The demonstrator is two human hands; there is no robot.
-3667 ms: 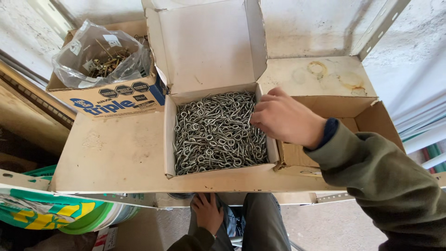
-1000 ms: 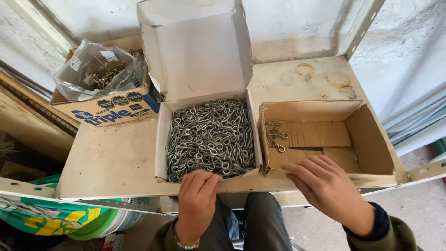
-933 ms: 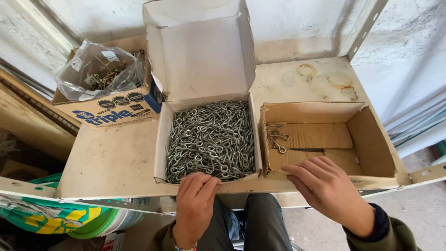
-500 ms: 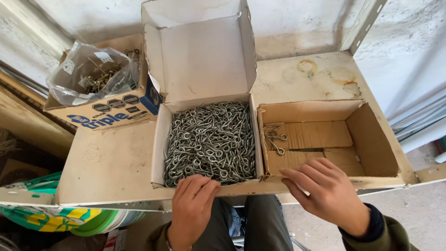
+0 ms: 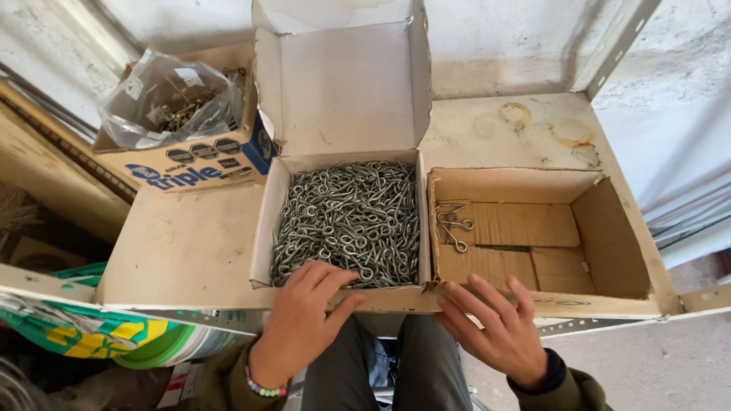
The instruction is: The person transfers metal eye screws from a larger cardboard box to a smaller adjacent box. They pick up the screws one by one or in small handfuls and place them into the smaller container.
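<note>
Left hand (image 5: 301, 323) has reached the screw eyes (image 5: 346, 221) — fingers spread; right hand (image 5: 499, 327) spread, palm hidden.

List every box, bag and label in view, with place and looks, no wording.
White box: centre, lid up, full of metal eye hooks.
Brown box: right, open, a few hooks.
Printed carton: back left, brown, blue lettering.
Clear bag: in that carton, white label.
</note>
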